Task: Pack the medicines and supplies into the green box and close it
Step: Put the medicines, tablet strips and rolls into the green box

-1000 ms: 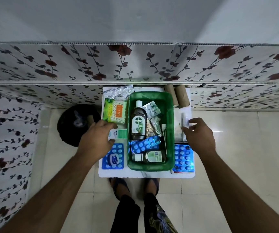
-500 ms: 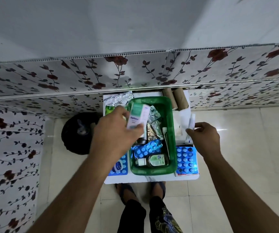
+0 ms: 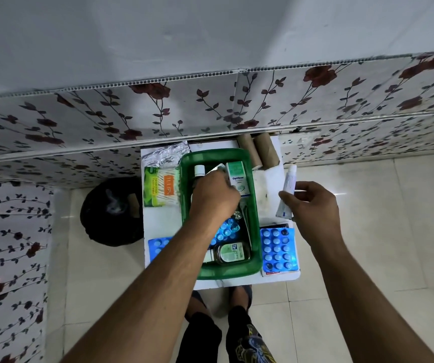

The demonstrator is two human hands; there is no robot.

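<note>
A home room: floral wall panels (image 3: 210, 108), tiled floor (image 3: 367, 297).

Bare forearms (image 3: 362, 279); dark patterned trousers (image 3: 247, 339), apparently sandals (image 3: 239, 292).

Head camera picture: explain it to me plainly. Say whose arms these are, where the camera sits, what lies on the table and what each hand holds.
No machine here: a person wears a camera on the head, looking down at their own arms. The left hand reaches into the green box and holds a small white and green carton there. The right hand holds a white tube beside the box. Inside the box lie bottles and blue pill strips. On the white table around it are a pack of cotton swabs, a foil packet, two brown rolls and a blue pill sheet. The box has no lid on it yet.
</note>
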